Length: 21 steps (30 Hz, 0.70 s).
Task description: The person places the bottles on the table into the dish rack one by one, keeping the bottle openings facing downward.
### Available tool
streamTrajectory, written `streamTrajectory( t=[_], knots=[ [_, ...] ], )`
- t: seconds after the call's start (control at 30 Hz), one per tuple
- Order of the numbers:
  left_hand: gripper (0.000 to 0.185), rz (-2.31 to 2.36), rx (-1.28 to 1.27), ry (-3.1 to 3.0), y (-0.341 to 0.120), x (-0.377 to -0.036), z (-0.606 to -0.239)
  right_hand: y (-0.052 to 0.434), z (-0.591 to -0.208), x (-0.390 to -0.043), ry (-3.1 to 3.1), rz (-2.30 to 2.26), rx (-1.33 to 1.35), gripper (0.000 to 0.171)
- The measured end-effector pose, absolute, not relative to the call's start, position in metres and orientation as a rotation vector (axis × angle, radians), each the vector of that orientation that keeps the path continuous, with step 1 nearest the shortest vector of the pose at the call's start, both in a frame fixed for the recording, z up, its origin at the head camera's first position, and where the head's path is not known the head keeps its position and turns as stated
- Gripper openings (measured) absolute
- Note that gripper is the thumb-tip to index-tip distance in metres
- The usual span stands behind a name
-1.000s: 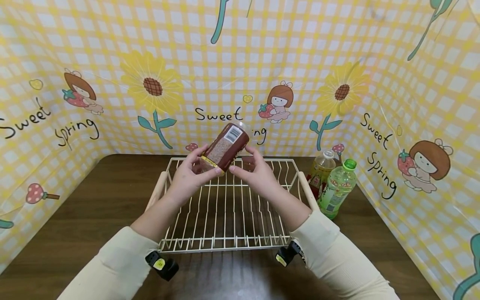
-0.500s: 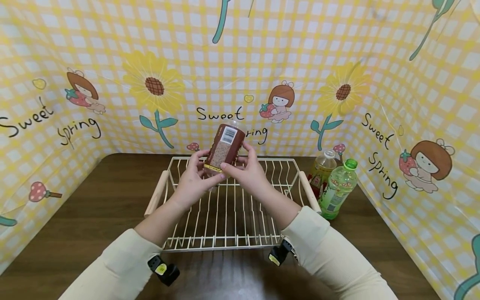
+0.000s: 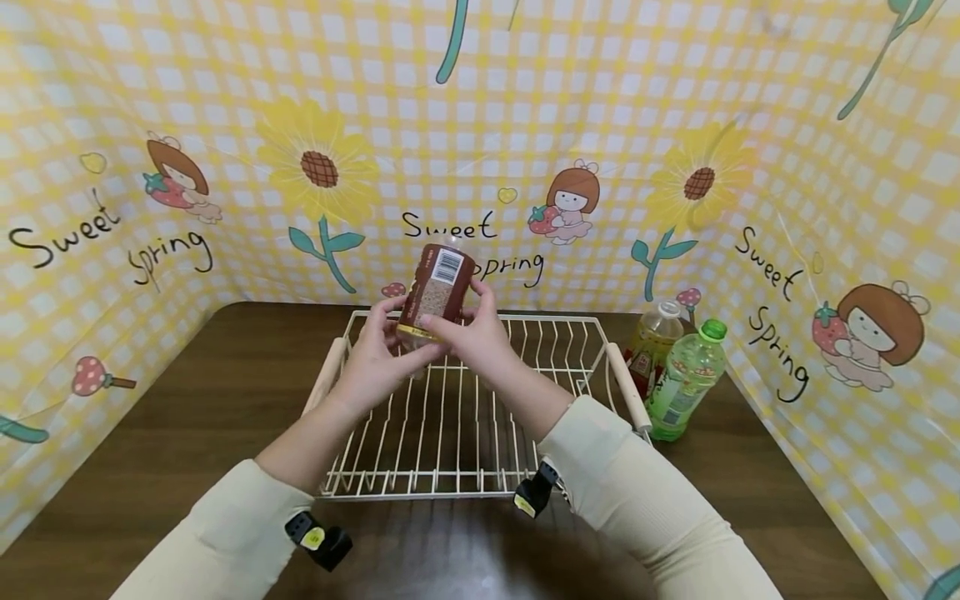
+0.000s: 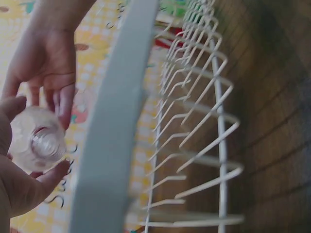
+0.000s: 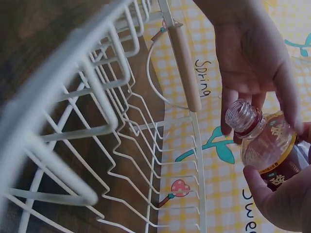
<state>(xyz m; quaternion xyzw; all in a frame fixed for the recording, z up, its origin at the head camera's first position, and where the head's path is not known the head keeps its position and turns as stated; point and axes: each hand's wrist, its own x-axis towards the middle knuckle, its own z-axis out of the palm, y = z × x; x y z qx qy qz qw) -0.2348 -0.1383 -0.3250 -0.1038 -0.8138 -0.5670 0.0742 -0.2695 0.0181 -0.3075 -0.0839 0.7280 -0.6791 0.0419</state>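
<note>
A clear plastic drink bottle (image 3: 437,287) with a brown label and barcode is held tilted above the rack, its base up and away from me. Its bare threaded neck (image 5: 244,118) shows in the right wrist view, pointing down with no cap on it. My left hand (image 3: 378,358) grips the bottle near the yellow label band from the left. From the right, my right hand (image 3: 483,337) holds it too, thumb across the label. In the left wrist view the clear neck end (image 4: 46,141) sits between both hands.
Below the hands stands a cream wire rack (image 3: 480,483) with wooden handles (image 3: 628,387) at its sides, on a dark wooden table (image 3: 187,392). To its right stand a green-capped bottle (image 3: 686,383) and a clear-capped bottle (image 3: 654,337). Patterned cloth (image 3: 480,108) encloses the back and sides.
The bottle has shifted left in the head view and turned more upright, its base swinging left. My right hand has moved left with it, its thumb now across the label.
</note>
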Motion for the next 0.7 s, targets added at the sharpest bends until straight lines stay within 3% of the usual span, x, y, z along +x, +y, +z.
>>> streamTrajectory(
  t=[0.3,0.47,0.7],
  knots=[
    [0.075,-1.590,-0.157,-2.680,-0.196,-0.235,-0.323,0.008,-0.313,-0.286,2.181,-2.043,-0.208,0.094],
    [0.077,-1.613,-0.054,-2.794,-0.226,-0.234,-0.345,0.005,-0.323,-0.295,2.139,-2.024,-0.167,0.094],
    [0.074,-1.879,-0.098,-2.676,-0.237,-0.237,-0.371,0.002,-0.332,-0.303,2.094,-1.957,-0.127,0.095]
  ],
)
